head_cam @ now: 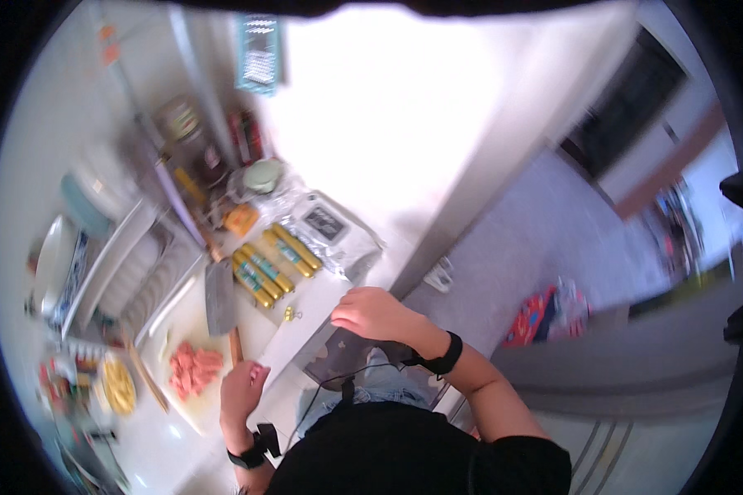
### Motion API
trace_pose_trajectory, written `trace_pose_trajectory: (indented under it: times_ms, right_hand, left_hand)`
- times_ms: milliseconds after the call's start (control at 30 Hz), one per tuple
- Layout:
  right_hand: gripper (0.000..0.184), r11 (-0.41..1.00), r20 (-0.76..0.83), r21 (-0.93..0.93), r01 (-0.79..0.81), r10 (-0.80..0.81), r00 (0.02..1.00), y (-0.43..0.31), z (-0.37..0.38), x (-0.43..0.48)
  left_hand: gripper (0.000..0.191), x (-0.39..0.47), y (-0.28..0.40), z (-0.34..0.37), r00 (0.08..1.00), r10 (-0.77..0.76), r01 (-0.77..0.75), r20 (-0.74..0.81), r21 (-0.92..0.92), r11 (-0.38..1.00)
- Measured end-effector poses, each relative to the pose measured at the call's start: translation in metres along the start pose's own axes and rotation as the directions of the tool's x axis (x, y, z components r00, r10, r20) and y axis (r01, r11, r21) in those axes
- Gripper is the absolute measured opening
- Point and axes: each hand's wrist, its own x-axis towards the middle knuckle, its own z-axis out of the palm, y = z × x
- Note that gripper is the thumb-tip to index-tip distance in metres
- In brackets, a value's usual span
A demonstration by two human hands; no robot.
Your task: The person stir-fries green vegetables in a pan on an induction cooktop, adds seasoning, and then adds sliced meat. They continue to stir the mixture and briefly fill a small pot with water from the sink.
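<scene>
My left hand is at the counter's front edge, fingers curled, by the wooden handle of a cleaver. The handle's lower end meets the hand; whether the fingers grip it is not visible. The cleaver's broad blade lies over a white cutting board. Chopped pink meat is heaped on the board to the left of my left hand. My right hand hovers near the counter edge with bent fingers, its palm hidden. Near it are a small gold clip and several gold-wrapped sausages.
A bowl of yellow pieces and wooden chopsticks are at the left. Behind the board stands a dish rack. A clear plastic packet and a lidded jar sit farther back. A grater hangs above.
</scene>
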Motion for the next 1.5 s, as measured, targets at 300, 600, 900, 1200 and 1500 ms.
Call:
trace_pose_trajectory:
  times_ms: [300,600,900,1200,1500]
  right_hand:
    - [0.007,0.97,0.096,0.184,0.157,-0.177,0.98,0.066,-0.057,0.034]
    - [0.008,0.935,0.148,0.234,0.266,-0.305,0.941,0.088,-0.065,0.046]
    - [0.009,0.918,0.132,0.252,0.305,-0.345,0.929,0.087,-0.066,0.043]
    - [0.009,0.922,0.154,0.248,0.298,-0.341,0.927,0.085,-0.062,0.037]
    - [0.011,0.926,0.193,0.251,0.281,-0.332,0.923,0.081,-0.057,0.032]
  left_hand:
    - [0.027,-0.002,0.083,0.021,0.934,-0.337,0.345,-0.114,0.056,0.937]
    - [0.025,-0.001,0.111,0.04,0.861,-0.477,0.482,-0.179,-0.015,0.876]
    - [0.023,0.001,0.117,0.04,0.852,-0.486,0.493,-0.196,-0.012,0.87]
    - [0.024,-0.001,0.12,0.043,0.85,-0.492,0.498,-0.188,-0.016,0.867]
    - [0.026,-0.009,0.117,0.049,0.85,-0.485,0.491,-0.205,-0.022,0.871]
